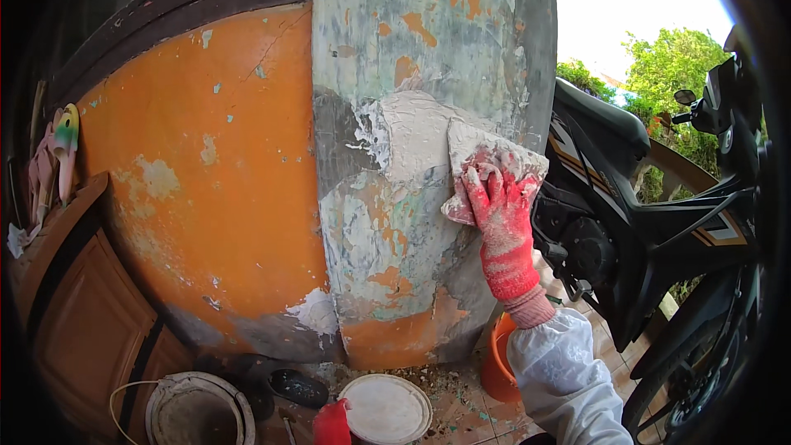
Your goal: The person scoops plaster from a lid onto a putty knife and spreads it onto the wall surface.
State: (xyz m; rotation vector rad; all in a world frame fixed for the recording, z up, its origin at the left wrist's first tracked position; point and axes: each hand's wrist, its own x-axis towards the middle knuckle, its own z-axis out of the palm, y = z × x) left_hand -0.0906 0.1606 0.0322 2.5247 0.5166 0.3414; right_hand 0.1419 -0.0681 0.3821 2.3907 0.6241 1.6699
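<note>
My right hand (501, 210), in a red knitted glove smeared with white, grips a flat spreader (468, 138) coated in putty. Its edge lies against the grey-green pillar (428, 239), at the right side of a wet off-white putty patch (416, 128). The fingers lie over the tool's face, and its far side is hidden. Low in the picture my left hand (332, 423), also red-gloved, is at the left rim of a white round lid (387, 409). It seems closed on that rim, though most of its fingers are out of sight.
A black motorbike (626, 198) stands close on the right. An orange bucket (501, 354) sits below my right forearm. On the floor at left are a dirty pail (200, 412) and a dark sandal (298, 388). A brown wooden cabinet (99, 305) borders the orange wall (206, 173).
</note>
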